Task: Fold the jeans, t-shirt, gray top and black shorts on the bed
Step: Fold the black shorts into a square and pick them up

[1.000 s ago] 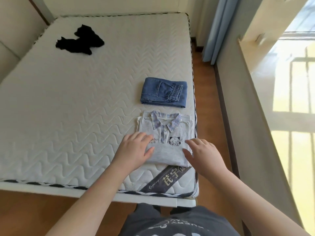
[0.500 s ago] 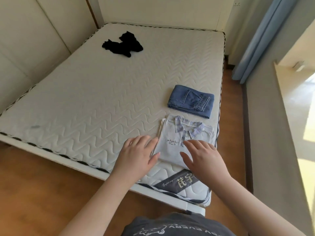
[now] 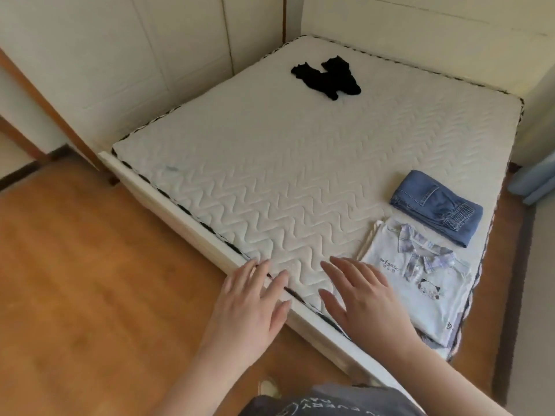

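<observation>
Both hands, left [image 3: 252,298] and right [image 3: 366,298], spread flat, holding nothing; black shorts [image 3: 327,77] lie crumpled.

On the bed [image 3: 270,181], the shorts [image 3: 326,76] lie far back, near the head end and well apart from everything else. The folded jeans [image 3: 437,207] lie near the right edge, toward the foot. The folded t-shirt [image 3: 420,277] lies just in front of the jeans, in the near right corner. The right hand [image 3: 365,295] is over the mattress just left of the t-shirt. The left hand [image 3: 252,298] is further left, over the bed's near edge, with floor [image 3: 90,280] to its left.
</observation>
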`<state>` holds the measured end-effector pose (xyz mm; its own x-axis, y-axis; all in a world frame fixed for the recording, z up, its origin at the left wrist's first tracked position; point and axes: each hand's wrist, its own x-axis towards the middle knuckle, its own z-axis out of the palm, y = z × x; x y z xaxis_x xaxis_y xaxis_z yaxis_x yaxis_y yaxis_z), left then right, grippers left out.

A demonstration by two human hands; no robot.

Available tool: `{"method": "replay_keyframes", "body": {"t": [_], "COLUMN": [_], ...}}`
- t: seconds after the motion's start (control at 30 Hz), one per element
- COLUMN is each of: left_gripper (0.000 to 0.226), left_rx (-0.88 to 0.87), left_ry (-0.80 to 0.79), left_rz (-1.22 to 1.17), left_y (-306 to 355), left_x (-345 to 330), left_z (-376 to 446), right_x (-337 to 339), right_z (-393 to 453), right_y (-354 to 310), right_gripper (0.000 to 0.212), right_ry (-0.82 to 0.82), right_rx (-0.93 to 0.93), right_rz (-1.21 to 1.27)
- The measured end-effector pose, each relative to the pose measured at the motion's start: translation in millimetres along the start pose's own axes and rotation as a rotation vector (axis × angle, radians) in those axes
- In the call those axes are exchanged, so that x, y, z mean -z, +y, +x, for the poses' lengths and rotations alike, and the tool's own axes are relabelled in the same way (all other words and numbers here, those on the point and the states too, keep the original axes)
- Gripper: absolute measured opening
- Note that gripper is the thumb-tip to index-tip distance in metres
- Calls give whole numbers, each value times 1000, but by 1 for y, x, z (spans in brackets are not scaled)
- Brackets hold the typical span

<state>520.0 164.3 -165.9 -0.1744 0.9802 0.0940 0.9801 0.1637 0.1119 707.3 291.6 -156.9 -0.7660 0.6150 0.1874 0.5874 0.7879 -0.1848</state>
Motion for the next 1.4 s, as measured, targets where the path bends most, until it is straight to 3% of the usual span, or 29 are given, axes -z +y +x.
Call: {"method": "replay_keyframes", "body": {"t": [0.27,0.73,1.0,1.4], "left_gripper": [51,56,56,57], "left_rx": [222,697,912,1009], "left_ry": [-5,-96,-112,-2], "left_rz": [89,120,129,74], "left_y": [-60,-92,-115,-251], "left_x": [20,44,47,35], "left_z": [-48,-57,-69,-119], "right_x": [-17,-54,-84,-139], "right_z": [52,164,208,270], "right_y": [-61,-100,-142,-290], "right_gripper": [46,50,54,48], "right_ry": [-90,-115,-205,-168], "right_rx": [244,661,780,946], "right_rz": [22,116,95,109]}}
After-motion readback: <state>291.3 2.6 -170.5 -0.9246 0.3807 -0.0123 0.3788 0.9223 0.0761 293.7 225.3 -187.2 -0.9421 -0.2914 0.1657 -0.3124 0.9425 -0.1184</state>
